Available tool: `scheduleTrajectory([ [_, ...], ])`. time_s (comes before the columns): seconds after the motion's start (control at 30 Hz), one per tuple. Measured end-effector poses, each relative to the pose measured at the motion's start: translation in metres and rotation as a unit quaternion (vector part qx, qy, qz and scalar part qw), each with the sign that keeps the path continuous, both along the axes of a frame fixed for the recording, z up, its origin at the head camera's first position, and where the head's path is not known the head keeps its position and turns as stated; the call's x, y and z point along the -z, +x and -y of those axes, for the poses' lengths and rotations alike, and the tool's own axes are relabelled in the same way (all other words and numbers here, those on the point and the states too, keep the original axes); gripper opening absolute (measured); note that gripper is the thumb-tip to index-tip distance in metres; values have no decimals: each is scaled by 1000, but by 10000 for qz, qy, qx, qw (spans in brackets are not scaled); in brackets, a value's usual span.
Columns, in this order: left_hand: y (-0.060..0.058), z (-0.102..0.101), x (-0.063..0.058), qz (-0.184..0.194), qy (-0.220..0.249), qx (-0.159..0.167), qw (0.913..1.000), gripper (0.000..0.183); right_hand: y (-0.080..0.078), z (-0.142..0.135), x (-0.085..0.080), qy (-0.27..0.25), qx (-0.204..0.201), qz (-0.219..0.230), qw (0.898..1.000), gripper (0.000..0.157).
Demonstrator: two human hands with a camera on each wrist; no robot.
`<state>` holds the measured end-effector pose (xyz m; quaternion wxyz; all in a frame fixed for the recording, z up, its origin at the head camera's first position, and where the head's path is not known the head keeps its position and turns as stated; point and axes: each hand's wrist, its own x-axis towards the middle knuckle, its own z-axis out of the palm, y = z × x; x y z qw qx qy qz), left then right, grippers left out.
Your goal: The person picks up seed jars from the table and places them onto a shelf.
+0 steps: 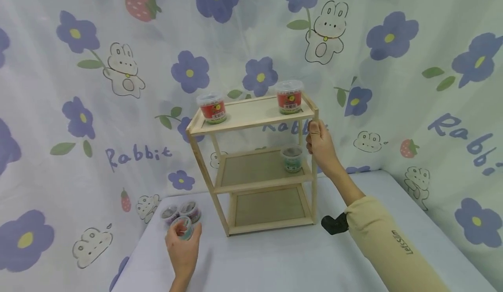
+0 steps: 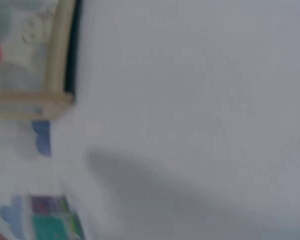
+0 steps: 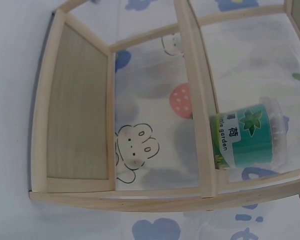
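My left hand holds a small clear plastic tub with a teal label, thumb and fingers around its sides. Right beside it, two more lidded tubs with purple labels stand on the table. With my right hand I grip the right front post of a three-tier wooden shelf. Two tubs with red labels sit on its top tier, one near each end. A green-labelled tub stands at the right of the middle tier. The bottom tier holds nothing.
The shelf stands on a white-covered table before a curtain printed with flowers and rabbits. A black object shows beside my right sleeve, right of the shelf's base.
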<state>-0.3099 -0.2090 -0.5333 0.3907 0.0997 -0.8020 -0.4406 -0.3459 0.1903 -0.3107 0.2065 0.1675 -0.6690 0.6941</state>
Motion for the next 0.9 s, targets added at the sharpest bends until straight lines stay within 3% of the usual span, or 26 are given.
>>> scheduleTrajectory([
  [0.07, -2, 11, 10, 152, -109, -237, 9995, 55, 1, 1, -1, 41, 17, 39, 10000, 28],
  [0.17, -6, 23, 24, 146, -240, -585, 9979, 64, -11, -1, 6, 27, 77, 52, 10000, 28],
  [0.27, -11, 31, 32, 205, -77, -735, 9971, 78, -20, -2, 13, -25, 134, -9, 9999, 27],
  [0.4, -17, 38, 39, 712, 649, -496, 9941, 96, -22, 0, 15, -62, 205, -146, 9997, 33],
  [0.57, -24, 43, 49, 1306, 1419, -179, 9811, 112, -22, 2, 16, -77, 172, -161, 9997, 35],
  [0.9, -52, 46, 56, 895, 1626, -78, 9826, 106, -20, -2, 14, -27, 130, 66, 9999, 31],
])
